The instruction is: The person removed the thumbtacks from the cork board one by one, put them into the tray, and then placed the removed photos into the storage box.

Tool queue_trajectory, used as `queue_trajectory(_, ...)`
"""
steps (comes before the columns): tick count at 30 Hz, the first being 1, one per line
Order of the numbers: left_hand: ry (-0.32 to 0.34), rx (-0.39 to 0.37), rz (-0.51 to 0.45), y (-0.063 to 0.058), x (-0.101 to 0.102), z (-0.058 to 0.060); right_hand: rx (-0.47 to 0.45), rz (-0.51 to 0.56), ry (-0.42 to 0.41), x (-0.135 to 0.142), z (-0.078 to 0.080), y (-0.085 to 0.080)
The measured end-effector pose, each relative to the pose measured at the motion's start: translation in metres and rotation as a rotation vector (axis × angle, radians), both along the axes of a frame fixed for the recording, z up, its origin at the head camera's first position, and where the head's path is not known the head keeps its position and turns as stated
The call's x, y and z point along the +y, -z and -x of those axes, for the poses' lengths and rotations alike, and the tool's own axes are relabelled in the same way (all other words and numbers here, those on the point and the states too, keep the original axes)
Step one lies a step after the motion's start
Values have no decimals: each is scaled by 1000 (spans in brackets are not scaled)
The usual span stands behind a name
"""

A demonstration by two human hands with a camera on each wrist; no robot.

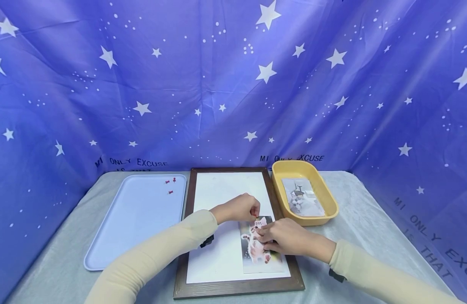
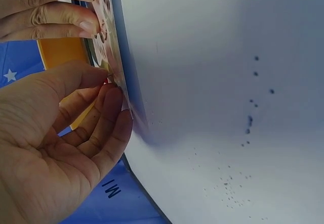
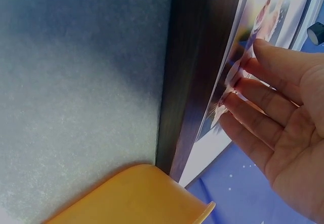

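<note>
A photo (image 1: 261, 265) of a pinkish-white animal lies on a white board (image 1: 214, 259) with a dark wooden frame (image 1: 238, 288). At the photo's far edge, my left hand (image 1: 238, 208) pinches a red push pin (image 2: 106, 80) between thumb and fingers; the pin is mostly hidden by the fingertips. My right hand (image 1: 290, 238) rests on the photo from the right, its extended fingertips (image 3: 229, 100) pressing on the picture. In the left wrist view, the photo's near edge stands slightly off the board, and small holes dot the white surface.
Left of the board is a pale blue tray (image 1: 138, 223) with red push pins (image 1: 170, 192) near its far right corner. A yellow basin (image 1: 329, 202) holding another photo (image 1: 302, 198) stands at the right, close against the frame. Behind the table hangs a blue starry cloth (image 1: 203, 93).
</note>
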State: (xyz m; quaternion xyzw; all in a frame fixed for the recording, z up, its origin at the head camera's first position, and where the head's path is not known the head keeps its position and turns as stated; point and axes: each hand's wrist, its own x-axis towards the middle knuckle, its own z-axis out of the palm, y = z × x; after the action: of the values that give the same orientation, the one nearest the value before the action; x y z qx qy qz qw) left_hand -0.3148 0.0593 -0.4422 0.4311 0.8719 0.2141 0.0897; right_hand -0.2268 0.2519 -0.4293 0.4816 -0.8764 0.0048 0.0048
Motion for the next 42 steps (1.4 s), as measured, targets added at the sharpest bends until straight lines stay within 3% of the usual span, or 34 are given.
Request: queue_trajectory(42, -16, -33, 0, 3, -1, 0, 25, -24, 0, -2, -2, -2)
